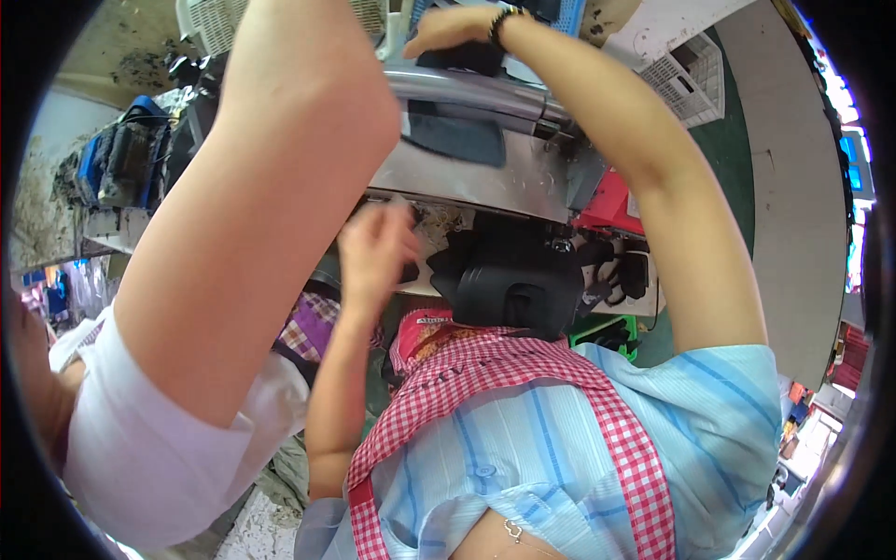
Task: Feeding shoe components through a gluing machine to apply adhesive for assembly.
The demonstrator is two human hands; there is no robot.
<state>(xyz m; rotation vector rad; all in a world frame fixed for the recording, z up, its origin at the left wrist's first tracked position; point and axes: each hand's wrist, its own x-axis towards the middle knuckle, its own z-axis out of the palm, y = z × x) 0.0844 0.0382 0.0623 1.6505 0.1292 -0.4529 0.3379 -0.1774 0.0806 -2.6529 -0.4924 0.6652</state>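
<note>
My right hand (452,31) reaches over the silver bar of a machine (467,91), a dark beaded band on its wrist. Its fingers are bent down and close together; what they hold, if anything, does not show. A black piece (464,60) lies just below that hand. My left hand (375,245) is blurred by motion in front of the metal work surface (448,182), near its front edge, so its fingers cannot be read. Stacked black pieces (509,275) rest between my body and the machine, to the right of my left hand. A dark flat piece (457,138) lies under the bar.
A co-worker's bare arm (280,159) crosses closely at the left, hiding part of the machine. Blue-and-black bundles (121,159) stand farther left. To the right are a red object (611,203), a white crate (686,82) and a green basket (607,334) with black pieces.
</note>
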